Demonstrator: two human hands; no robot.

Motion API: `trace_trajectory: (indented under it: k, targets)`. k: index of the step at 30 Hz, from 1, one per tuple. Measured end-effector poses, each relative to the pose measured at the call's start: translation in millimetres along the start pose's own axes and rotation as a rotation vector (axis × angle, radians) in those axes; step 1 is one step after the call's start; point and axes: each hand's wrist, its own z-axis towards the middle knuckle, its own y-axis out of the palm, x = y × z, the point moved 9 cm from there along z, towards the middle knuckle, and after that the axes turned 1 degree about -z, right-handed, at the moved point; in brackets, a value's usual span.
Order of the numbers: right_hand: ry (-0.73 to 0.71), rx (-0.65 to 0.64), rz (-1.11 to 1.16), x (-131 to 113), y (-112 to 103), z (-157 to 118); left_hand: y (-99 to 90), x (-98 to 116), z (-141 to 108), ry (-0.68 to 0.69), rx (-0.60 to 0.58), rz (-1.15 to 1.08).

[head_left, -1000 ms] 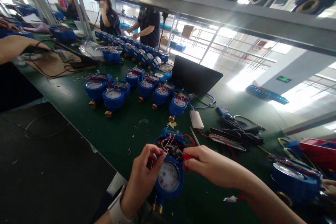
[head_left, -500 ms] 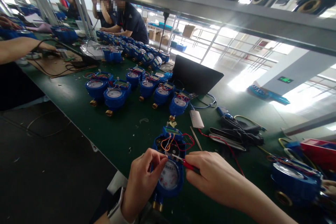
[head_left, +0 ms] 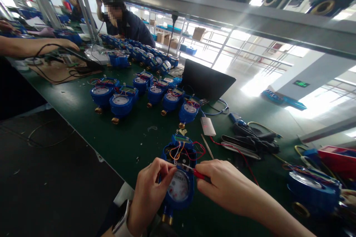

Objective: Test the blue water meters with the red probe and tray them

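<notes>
We have the blue meter [head_left: 178, 187] between our two grips: left hand [head_left: 151, 185] pinches its thin wires [head_left: 182, 151] by the ends, right hand [head_left: 218, 181] is closed round a red-handled tool [head_left: 202, 175], tip over the meter. Past the grip, other meters [head_left: 155, 92] stand ahead-left, white box [head_left: 208, 126] ahead of the right hand.
</notes>
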Motion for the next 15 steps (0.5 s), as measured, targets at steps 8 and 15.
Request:
trace_trajectory:
  k: [8,15]
  targets:
    - [-0.013,0.008,0.039,4.3,-1.6,-3.9,-3.0,-1.9,-1.8,-0.019,0.008,0.011]
    - [-0.034,-0.002,0.090,-1.7,1.9,3.2,-2.9,-0.6,-1.7,-0.010,0.009,0.021]
